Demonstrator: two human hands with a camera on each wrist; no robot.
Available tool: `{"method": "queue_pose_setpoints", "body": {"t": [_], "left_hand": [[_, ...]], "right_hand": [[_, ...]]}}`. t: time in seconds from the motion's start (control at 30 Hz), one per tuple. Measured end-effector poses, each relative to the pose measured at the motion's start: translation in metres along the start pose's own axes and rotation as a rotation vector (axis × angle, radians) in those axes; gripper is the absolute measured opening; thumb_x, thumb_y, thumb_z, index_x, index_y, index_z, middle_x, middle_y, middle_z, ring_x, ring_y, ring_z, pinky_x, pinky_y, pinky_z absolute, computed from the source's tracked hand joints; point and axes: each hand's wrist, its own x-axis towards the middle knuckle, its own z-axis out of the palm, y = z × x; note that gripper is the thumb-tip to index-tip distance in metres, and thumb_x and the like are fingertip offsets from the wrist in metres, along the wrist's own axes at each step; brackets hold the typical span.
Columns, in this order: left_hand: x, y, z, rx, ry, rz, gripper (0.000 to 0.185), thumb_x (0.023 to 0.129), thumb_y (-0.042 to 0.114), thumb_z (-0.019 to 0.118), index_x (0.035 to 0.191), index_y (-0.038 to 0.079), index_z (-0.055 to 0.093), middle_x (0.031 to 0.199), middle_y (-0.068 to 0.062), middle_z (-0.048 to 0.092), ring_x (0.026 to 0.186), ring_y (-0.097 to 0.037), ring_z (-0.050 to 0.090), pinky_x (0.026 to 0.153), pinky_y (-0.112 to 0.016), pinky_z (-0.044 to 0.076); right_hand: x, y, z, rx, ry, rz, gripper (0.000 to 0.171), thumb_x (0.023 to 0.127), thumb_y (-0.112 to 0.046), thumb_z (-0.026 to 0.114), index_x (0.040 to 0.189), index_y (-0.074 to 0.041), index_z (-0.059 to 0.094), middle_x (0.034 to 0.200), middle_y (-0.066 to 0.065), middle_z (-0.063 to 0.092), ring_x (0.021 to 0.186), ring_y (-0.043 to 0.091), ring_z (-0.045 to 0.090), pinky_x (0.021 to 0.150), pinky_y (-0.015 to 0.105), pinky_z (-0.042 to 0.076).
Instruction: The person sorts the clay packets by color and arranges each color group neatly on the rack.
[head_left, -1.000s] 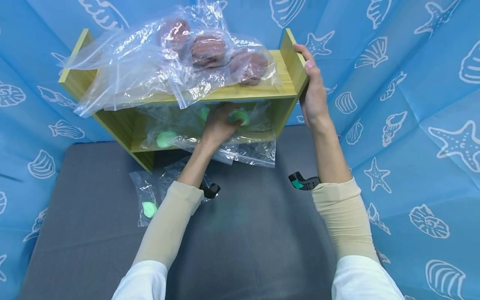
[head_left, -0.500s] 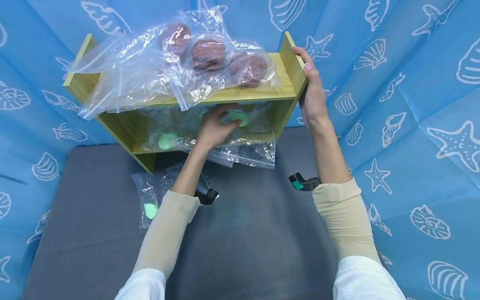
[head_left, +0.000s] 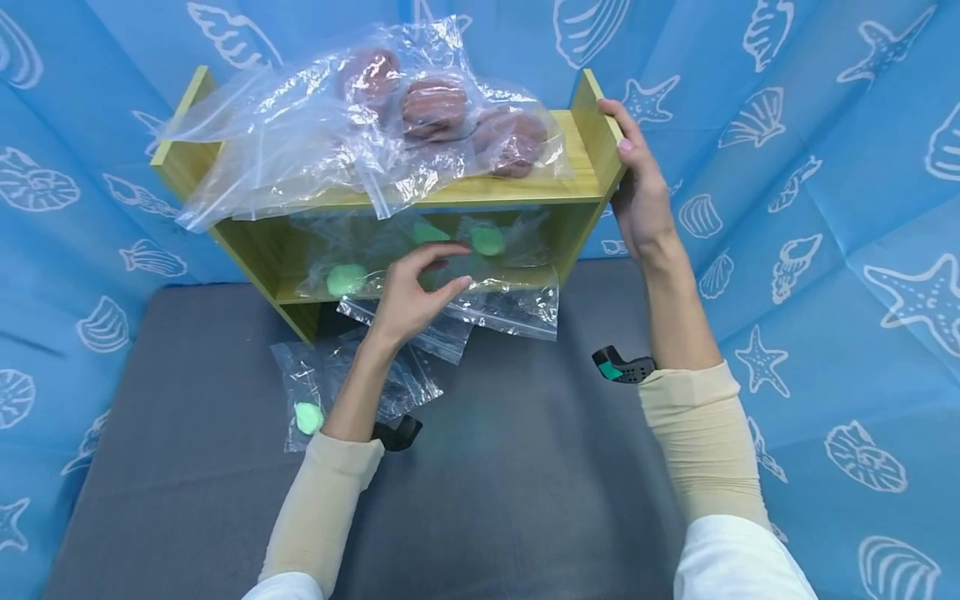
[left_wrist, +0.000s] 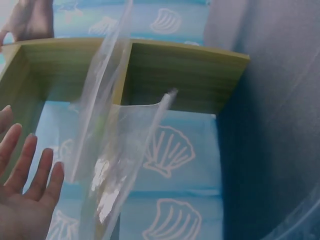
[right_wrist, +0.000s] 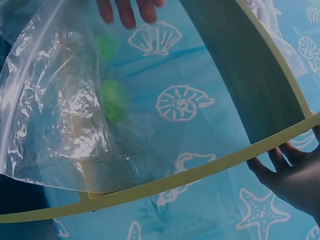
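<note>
The left hand (head_left: 408,292) was open, with its fingers spread and holding nothing, right in front of the lower shelf of the wooden shelf (head_left: 585,133). The nearest thing was a clear bag with green pieces (head_left: 491,242). It lay flat on that lower shelf, its long side going left to right and its front edge hanging over toward the person. The right hand (head_left: 641,196) gripped the right end board of the wooden shelf, fingers curled around it.
</note>
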Motion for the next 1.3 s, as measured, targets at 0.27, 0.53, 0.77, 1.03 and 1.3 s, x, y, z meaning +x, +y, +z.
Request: {"method": "queue_pose_setpoints", "body": {"t": [0.27,0.53,0.77,1.03,1.3], "left_hand": [[-0.027,0.012,-0.016,0.009,0.069,0.086,0.032,0.082,-0.011,0.073,0.113,-0.010,0.066,0.115,-0.024,0.067,0.110,-0.032,0.062,0.093,-0.058,0.046],[-0.053,0.009,-0.020,0.008,0.119,0.080,0.035,0.081,-0.014,0.072,0.115,-0.011,0.066,0.114,-0.024,0.066,0.106,-0.036,0.062,0.092,-0.054,0.048],[-0.093,-0.016,-0.048,0.042,0.229,0.035,0.034,0.081,-0.014,0.072,0.114,-0.008,0.068,0.116,-0.020,0.067,0.108,-0.029,0.062,0.093,-0.043,0.049],[-0.135,-0.015,-0.068,0.128,0.308,-0.084,0.035,0.083,-0.016,0.069,0.117,-0.013,0.064,0.116,-0.029,0.063,0.108,-0.026,0.062,0.094,-0.045,0.048],[-0.161,-0.022,-0.085,0.197,0.374,-0.172,0.035,0.083,-0.016,0.070,0.117,-0.012,0.064,0.116,-0.027,0.062,0.107,-0.012,0.061,0.093,-0.027,0.049]], "right_hand": [[-0.002,-0.002,-0.002,0.069,0.018,0.019,0.051,0.090,-0.029,0.044,0.140,-0.022,0.053,0.139,0.013,0.040,0.115,0.027,0.042,0.091,0.042,0.035],[-0.008,-0.011,-0.017,0.092,0.037,0.007,0.051,0.090,-0.028,0.044,0.140,-0.018,0.053,0.140,0.014,0.040,0.114,0.027,0.041,0.090,0.039,0.035],[-0.005,-0.009,-0.009,0.139,0.016,0.012,0.051,0.091,-0.027,0.044,0.141,-0.018,0.052,0.141,0.015,0.040,0.114,0.028,0.042,0.090,0.038,0.038],[-0.006,-0.002,-0.003,0.140,0.030,0.025,0.052,0.092,-0.029,0.043,0.143,-0.021,0.051,0.143,0.015,0.040,0.112,0.026,0.044,0.089,0.037,0.039],[-0.004,0.002,0.005,0.165,0.028,0.001,0.052,0.093,-0.028,0.041,0.143,-0.020,0.051,0.140,0.015,0.041,0.108,0.027,0.045,0.086,0.036,0.040]]}}
